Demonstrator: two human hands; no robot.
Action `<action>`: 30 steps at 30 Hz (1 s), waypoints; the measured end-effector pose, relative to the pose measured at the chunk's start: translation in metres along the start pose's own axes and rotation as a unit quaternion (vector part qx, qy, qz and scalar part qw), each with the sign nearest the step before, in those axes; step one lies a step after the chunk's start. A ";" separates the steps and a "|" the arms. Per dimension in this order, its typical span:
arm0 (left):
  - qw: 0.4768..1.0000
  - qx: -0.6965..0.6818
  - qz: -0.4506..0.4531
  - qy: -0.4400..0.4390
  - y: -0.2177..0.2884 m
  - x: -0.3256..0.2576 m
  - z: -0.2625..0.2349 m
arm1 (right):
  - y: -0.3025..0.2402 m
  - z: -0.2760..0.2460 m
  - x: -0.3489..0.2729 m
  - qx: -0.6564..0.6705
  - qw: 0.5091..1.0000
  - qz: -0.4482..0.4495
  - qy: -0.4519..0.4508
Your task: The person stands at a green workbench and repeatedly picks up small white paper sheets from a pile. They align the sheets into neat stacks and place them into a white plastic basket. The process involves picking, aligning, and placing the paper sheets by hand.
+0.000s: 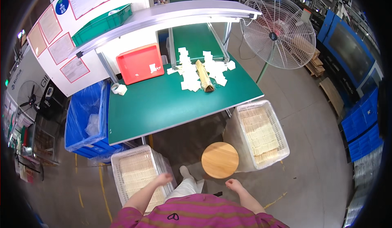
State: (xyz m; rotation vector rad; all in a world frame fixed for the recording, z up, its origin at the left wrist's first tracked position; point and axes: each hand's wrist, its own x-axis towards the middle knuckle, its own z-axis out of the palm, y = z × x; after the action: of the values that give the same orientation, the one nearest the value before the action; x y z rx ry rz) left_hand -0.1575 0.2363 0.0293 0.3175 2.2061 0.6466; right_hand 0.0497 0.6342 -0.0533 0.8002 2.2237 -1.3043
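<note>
Standing: person stood back from the green table (163, 105), both hands empty, nothing gripped
Left hand: left hand (162, 180) hung open with loose fingers, blurred, just above the near edge of the left white crate (136, 173); contact couldn't be told
Right hand: right hand (234, 184) was lightly curled, holding nothing, just beside the round wooden stool (220, 159)
Stool: sat between the two crates, in front of the table edge, within reach of a seated worker
Crates: left one and the right white crate (261, 134) were on the floor flanking the stool, both filled with rows of pale pieces, so either hand could reach one
Table: white cards (192, 71) were scattered around a brown cardboard pack (204, 77) at the conveyor's end; red tray (140, 63) leaned at the back
Side: blue bin (83, 122) with liner stood left of the table, fan (279, 31) to the right
</note>
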 end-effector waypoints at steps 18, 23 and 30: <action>0.953 0.143 0.234 0.128 0.172 0.203 -0.172 | 0.004 -0.025 0.173 -0.119 0.974 0.173 0.085; 0.889 0.295 0.327 0.121 0.168 0.237 -0.191 | -0.010 -0.044 0.226 -0.197 0.917 0.323 0.123; 0.867 0.348 0.355 0.020 0.169 0.259 -0.202 | -0.022 -0.052 0.247 -0.200 0.929 0.311 -0.027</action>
State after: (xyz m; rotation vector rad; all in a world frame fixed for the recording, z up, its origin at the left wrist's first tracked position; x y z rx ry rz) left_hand -0.4767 0.4177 0.0690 1.5487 2.2676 0.1752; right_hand -0.1510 0.7354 -0.1706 1.1531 1.8591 -0.5413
